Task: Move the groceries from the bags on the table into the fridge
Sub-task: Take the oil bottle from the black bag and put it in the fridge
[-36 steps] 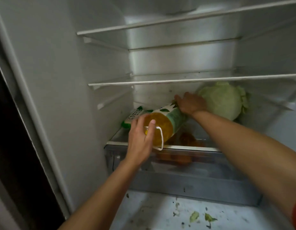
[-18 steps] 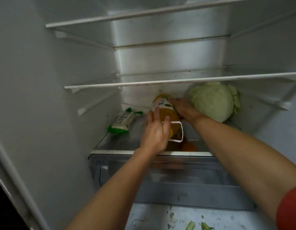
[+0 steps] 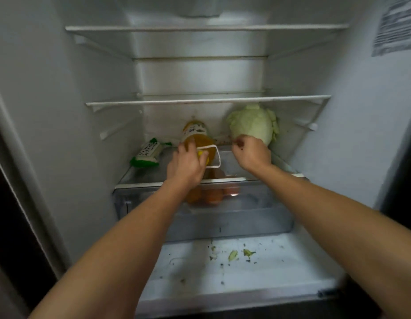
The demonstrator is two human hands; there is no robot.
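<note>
Open fridge (image 3: 61, 134), view from above and in front. Both bare arms reach into the lowest glass shelf (image 3: 140, 178), above the clear crisper drawer (image 3: 257, 217). Left hand (image 3: 186, 166) is curled around the near end of a bottle of yellow-orange liquid (image 3: 196, 134) lying on its side, label end pointing far toward the back wall; fingers wrap the cap end, thumb on top of the bottle. White loop handle (image 3: 215, 155) sticks out to the right of that hand. Right hand (image 3: 251, 153) is loosely closed, fingertips bunched, just right of the bottle and not touching it; cannot tell whether it pinches anything. It sits just in front of a pale green cabbage (image 3: 253, 124) at far right of the same shelf. Green-and-white packet (image 3: 147, 153) lies at the left of the shelf, apart from the bottle. Orange round items (image 3: 213, 194) visible through the drawer front, blurred. Two upper shelves (image 3: 200, 101) bare. Fridge floor (image 3: 280, 261) near the camera has green leaf scraps (image 3: 233, 255) and dark specks. Printed sheet (image 3: 395, 26) on the right wall, text unreadable.
</note>
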